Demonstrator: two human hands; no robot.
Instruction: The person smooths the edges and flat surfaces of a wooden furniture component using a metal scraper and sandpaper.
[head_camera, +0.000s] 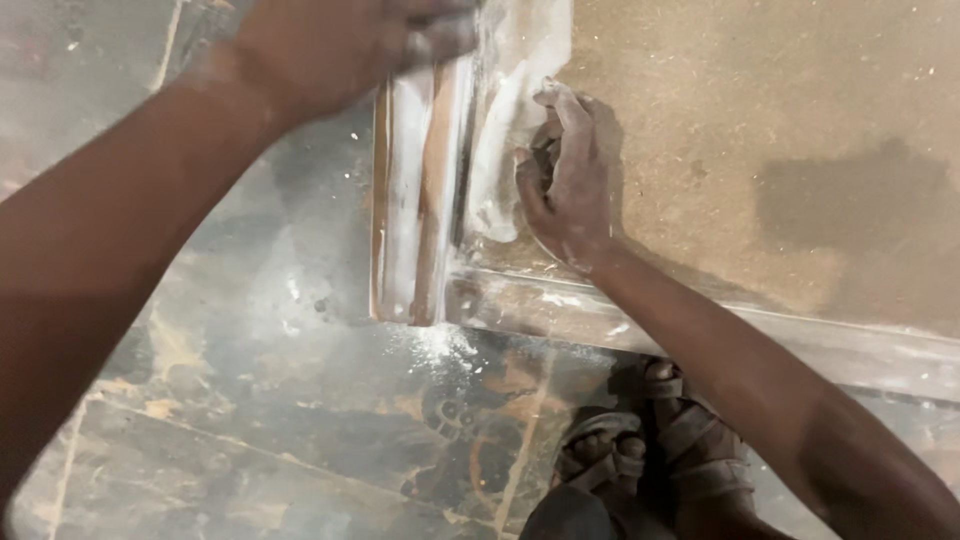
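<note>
My right hand (565, 175) curled shut on a small pad against the board (780, 120); my left hand (340, 45) gripped the wooden strip (420, 190)

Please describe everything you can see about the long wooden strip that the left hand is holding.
The wooden strip is a long, narrow piece of brown wood, coated with streaks of white dust or putty. It stands nearly vertical in the picture, along the left edge of the brown board. Its lower end is free, above the floor. The left hand grips its upper end; that part is blurred. The right hand rests beside it on the board, apparently not touching it.
</note>
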